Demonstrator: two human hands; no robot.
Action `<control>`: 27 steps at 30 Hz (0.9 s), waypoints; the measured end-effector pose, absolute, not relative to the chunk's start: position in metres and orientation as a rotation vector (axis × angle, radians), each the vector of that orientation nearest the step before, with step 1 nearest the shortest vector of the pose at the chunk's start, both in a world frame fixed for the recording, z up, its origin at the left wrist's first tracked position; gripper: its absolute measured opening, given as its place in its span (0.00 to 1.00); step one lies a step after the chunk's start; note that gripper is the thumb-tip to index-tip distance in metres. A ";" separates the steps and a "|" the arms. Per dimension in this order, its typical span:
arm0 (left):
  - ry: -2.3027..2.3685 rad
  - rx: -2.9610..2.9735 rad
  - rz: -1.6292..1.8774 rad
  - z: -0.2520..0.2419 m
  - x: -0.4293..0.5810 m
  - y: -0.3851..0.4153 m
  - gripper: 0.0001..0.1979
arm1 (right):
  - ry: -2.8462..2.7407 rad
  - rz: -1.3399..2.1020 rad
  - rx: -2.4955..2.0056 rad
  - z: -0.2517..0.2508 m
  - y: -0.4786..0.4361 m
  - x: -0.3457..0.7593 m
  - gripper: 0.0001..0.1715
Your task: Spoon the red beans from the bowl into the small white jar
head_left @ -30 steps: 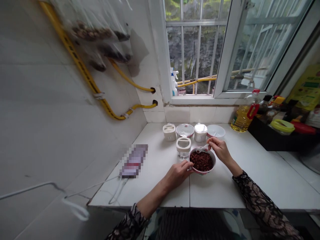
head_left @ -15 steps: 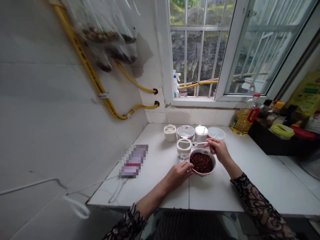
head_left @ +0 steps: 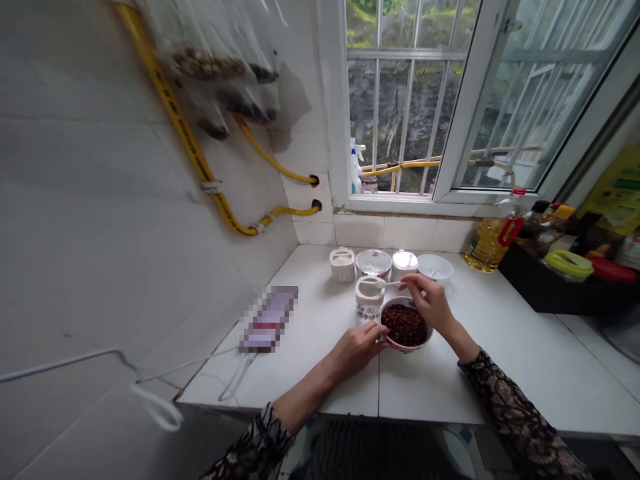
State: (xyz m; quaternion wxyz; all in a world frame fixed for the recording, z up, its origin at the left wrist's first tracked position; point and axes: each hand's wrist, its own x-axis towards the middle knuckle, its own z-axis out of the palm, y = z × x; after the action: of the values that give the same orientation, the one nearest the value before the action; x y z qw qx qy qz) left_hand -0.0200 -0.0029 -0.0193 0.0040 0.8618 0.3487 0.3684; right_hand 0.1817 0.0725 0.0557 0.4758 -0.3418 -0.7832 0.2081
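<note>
White tiled surface (head_left: 310,373) under a barred window (head_left: 410,55). Right of centre, the left hand (head_left: 357,348) pinches the rim of a bowl (head_left: 406,347) of dark red flakes (head_left: 404,325), presumably steadying it. Right-hand (head_left: 434,305) fingers close narrowly on a spoon (head_left: 394,285), its head over a jar (head_left: 369,311) just beside, perhaps for short reach. Markings on the yellow pipe (head_left: 187,130), upper left, are unreadable.

- Legible text: none.
- Yellow hose (head_left: 183,131), left wall: black printed markings, illegible.
- Yellow packet (head_left: 611,188), far right: green print, blurred, illegible.
- Cooking-oil bottle (head_left: 486,248): green label, too small to read.
- Rear-left lidded canister (head_left: 343,268): small front mark, unreadable.
</note>
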 end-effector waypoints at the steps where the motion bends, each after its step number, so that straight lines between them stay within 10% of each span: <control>1: 1.095 2.698 1.148 -0.019 -0.020 -0.003 0.08 | -1.854 0.545 -0.875 0.058 0.073 0.187 0.11; 27: 1.042 2.676 1.175 -0.018 -0.020 -0.003 0.08 | -1.542 0.987 -1.106 0.043 0.090 0.208 0.09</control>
State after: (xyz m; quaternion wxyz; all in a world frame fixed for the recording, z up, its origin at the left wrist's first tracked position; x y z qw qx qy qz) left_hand -0.0203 -0.0034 -0.0182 0.0196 0.8623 0.3359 0.3785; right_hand 0.2076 0.0904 0.0434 0.4805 -0.4536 -0.6321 0.4047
